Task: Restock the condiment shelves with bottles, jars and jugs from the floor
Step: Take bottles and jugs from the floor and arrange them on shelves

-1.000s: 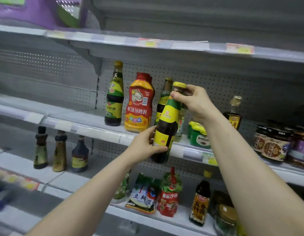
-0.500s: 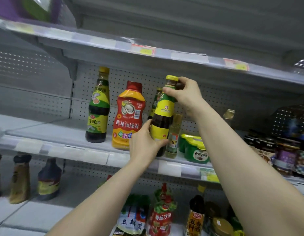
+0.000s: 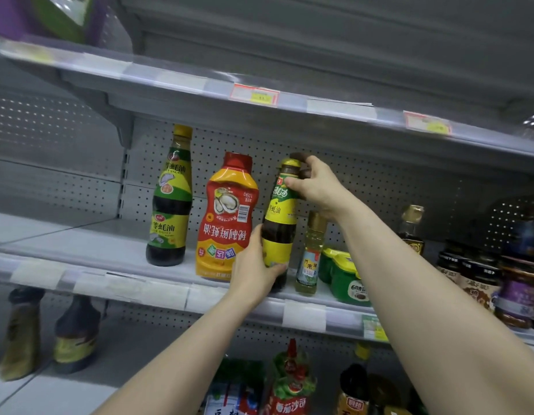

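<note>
On the middle shelf (image 3: 110, 250), an oyster sauce bottle (image 3: 169, 199) is set furthest left, a squeeze bottle (image 3: 226, 217) to its right, then the held bottle (image 3: 279, 223), a small oil bottle (image 3: 310, 256) just beside it, with tubs (image 3: 343, 274) and jars (image 3: 481, 277) further right.

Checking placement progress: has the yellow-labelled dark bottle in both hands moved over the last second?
Yes. The dark bottle went up and back: its base hung below the shelf's front rail before, and now is above it, beside the red squeeze bottle.
</note>
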